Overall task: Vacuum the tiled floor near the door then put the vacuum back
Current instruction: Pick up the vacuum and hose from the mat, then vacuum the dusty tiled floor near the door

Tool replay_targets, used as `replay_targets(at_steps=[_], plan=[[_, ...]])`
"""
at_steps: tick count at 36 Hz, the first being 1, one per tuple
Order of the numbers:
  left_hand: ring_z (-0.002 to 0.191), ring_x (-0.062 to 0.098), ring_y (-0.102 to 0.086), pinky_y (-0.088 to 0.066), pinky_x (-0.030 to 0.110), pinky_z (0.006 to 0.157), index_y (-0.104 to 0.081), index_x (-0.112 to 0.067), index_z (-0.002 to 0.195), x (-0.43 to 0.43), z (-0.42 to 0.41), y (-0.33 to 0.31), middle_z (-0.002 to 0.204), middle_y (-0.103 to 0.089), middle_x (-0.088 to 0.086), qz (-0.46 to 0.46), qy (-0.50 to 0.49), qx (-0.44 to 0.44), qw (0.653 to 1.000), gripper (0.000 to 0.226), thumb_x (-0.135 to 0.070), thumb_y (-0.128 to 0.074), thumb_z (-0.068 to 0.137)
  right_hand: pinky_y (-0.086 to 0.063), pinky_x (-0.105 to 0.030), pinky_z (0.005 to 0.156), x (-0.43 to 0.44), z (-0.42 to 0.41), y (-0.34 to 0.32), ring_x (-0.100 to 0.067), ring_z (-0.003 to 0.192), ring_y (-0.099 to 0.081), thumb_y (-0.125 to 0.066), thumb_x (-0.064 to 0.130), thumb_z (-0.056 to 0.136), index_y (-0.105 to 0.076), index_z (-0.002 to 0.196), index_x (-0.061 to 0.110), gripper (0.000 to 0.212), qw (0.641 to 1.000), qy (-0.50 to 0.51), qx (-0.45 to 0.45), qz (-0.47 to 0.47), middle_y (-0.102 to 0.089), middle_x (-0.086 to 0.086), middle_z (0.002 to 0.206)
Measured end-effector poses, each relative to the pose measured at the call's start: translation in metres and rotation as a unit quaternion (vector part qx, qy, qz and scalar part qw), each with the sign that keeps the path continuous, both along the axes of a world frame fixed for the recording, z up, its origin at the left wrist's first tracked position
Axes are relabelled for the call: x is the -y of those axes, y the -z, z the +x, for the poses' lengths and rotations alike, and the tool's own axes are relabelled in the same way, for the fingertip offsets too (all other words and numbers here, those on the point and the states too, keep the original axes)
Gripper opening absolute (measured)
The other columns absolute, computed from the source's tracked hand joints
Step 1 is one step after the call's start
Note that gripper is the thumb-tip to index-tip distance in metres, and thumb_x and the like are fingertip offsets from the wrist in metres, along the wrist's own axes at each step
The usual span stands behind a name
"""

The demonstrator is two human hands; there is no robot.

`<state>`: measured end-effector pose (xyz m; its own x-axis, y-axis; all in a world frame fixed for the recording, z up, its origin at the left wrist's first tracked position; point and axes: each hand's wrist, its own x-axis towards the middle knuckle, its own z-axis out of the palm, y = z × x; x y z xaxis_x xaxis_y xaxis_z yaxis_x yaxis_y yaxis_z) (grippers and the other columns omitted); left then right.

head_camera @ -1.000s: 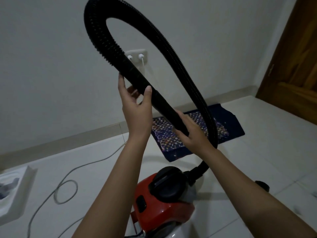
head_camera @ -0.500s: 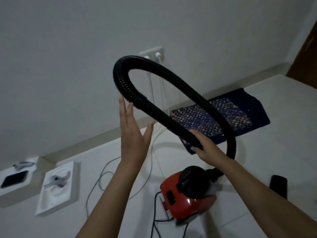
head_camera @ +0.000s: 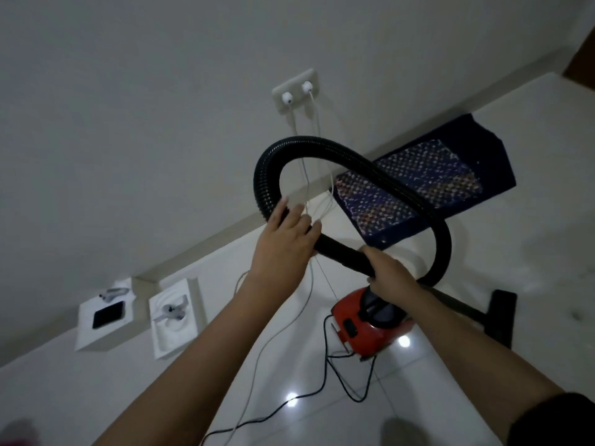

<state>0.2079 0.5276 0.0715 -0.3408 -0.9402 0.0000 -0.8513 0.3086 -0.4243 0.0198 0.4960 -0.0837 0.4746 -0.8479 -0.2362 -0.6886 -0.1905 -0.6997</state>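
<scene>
The black ribbed vacuum hose (head_camera: pixel 322 146) arches up in a loop in front of us, its far end running down to the red canister vacuum (head_camera: pixel 357 333), which sits on the pale tiled floor (head_camera: pixel 483 397) a little way out from the wall edge. A black power cord (head_camera: pixel 325 391) trails from the canister across the tiles towards us. A black floor nozzle (head_camera: pixel 502 317) lies just to the right of the canister. Behind the loop, a dark blue patterned mat (head_camera: pixel 450 181) lies against the floor's wall edge, towards the corner by the brown wooden door (head_camera: pixel 582 62). Above it, a white wall socket (head_camera: pixel 296 94) carries two white plugs whose thin cables hang down behind the hose. Two white foam trays (head_camera: pixel 174 317) sit along the wall edge to the left.

Our right hand (head_camera: pixel 389 272) has its grip clenched round the smooth lower stretch of the hose. Our left hand (head_camera: pixel 286 243) lies against the hose where the ribs begin, grip loose, fingers nearly straight.
</scene>
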Motion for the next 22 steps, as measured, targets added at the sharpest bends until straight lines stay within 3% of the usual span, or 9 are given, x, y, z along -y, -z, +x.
replay_targets(at_steps=[3,6,8,12,16,18,20,21,22], plan=[[0.104,0.022,-0.057,-0.031,0.033,0.104,-0.06,-0.017,0.114,0.012,-0.012,-0.014,0.108,-0.062,0.001,0.148,-0.016,0.068,0.987,0.023,-0.027,-0.05,0.095,-0.051,-0.038,0.084,-0.007,0.002,-0.014,-0.024,0.1,-0.06,-0.056,-0.005,0.082,-0.048,0.126,0.016,0.049,1.0,-0.003,-0.012,0.02,-0.059,-0.005,0.113],[0.097,0.019,-0.06,-0.032,0.028,0.08,-0.056,-0.019,0.115,0.022,-0.023,-0.021,0.105,-0.064,0.0,0.251,-0.02,0.121,0.96,0.025,-0.032,-0.045,0.097,-0.051,-0.035,0.082,-0.015,-0.006,-0.017,-0.022,0.098,-0.061,-0.055,-0.002,0.083,-0.048,0.127,0.021,0.05,0.999,-0.024,-0.021,0.036,-0.061,-0.002,0.11],[0.094,0.019,-0.059,-0.032,0.027,0.072,-0.054,-0.021,0.116,0.028,-0.029,-0.023,0.102,-0.063,-0.001,0.333,-0.049,0.111,0.935,0.028,-0.037,-0.045,0.095,-0.049,-0.032,0.079,-0.02,-0.011,-0.02,-0.019,0.097,-0.061,-0.054,-0.001,0.084,-0.049,0.126,0.022,0.049,0.998,-0.03,-0.029,0.051,-0.061,0.001,0.108],[0.07,0.013,-0.051,-0.033,0.025,0.057,-0.053,-0.023,0.116,0.039,-0.039,-0.026,0.083,-0.055,-0.005,0.489,-0.089,0.052,0.866,0.031,-0.042,-0.046,0.093,-0.046,-0.029,0.082,-0.023,-0.02,-0.018,-0.014,0.101,-0.058,-0.055,0.007,0.086,-0.053,0.121,0.026,0.04,0.997,-0.024,-0.037,0.062,-0.062,0.005,0.109],[0.059,0.009,-0.046,-0.034,0.024,0.057,-0.052,-0.023,0.116,0.046,-0.047,-0.017,0.075,-0.054,-0.006,0.554,-0.113,-0.011,0.825,0.03,-0.041,-0.041,0.095,-0.048,-0.04,0.099,-0.035,-0.04,0.017,-0.011,0.111,-0.057,-0.05,0.027,0.093,-0.054,0.127,0.029,0.034,0.995,0.035,-0.019,0.096,-0.063,0.007,0.116],[0.067,0.009,-0.049,-0.034,0.023,0.061,-0.049,-0.022,0.122,0.047,-0.055,-0.014,0.08,-0.055,-0.007,0.586,-0.119,-0.039,0.8,0.034,-0.042,-0.038,0.097,-0.04,-0.04,0.109,-0.045,-0.045,-0.007,-0.019,0.124,-0.052,-0.048,0.02,0.096,-0.052,0.133,0.014,0.038,0.993,0.069,0.007,0.093,-0.057,-0.005,0.133],[0.081,0.011,-0.052,-0.037,0.023,0.067,-0.045,-0.022,0.129,0.047,-0.062,-0.013,0.101,-0.061,-0.002,0.611,-0.13,-0.075,0.777,0.038,-0.042,-0.036,0.098,-0.034,-0.027,0.113,-0.054,-0.049,-0.02,-0.019,0.134,-0.038,-0.044,0.013,0.099,-0.044,0.14,0.003,0.042,0.995,0.084,-0.021,0.057,-0.039,-0.002,0.144],[0.085,0.012,-0.053,-0.038,0.022,0.068,-0.043,-0.021,0.131,0.047,-0.065,-0.01,0.11,-0.061,0.0,0.621,-0.138,-0.095,0.766,0.038,-0.04,-0.036,0.099,-0.035,-0.027,0.112,-0.061,-0.051,-0.023,-0.018,0.135,-0.034,-0.042,0.016,0.099,-0.038,0.142,0.0,0.046,0.991,0.121,-0.006,0.061,-0.033,0.001,0.143],[0.087,0.013,-0.052,-0.038,0.02,0.066,-0.044,-0.02,0.13,0.047,-0.069,-0.008,0.109,-0.059,0.002,0.631,-0.144,-0.117,0.753,0.035,-0.036,-0.036,0.1,-0.034,-0.037,0.115,-0.067,-0.052,-0.017,-0.021,0.139,-0.029,-0.042,0.019,0.098,-0.034,0.143,0.0,0.051,0.984,0.169,0.023,0.049,-0.029,0.0,0.143]])
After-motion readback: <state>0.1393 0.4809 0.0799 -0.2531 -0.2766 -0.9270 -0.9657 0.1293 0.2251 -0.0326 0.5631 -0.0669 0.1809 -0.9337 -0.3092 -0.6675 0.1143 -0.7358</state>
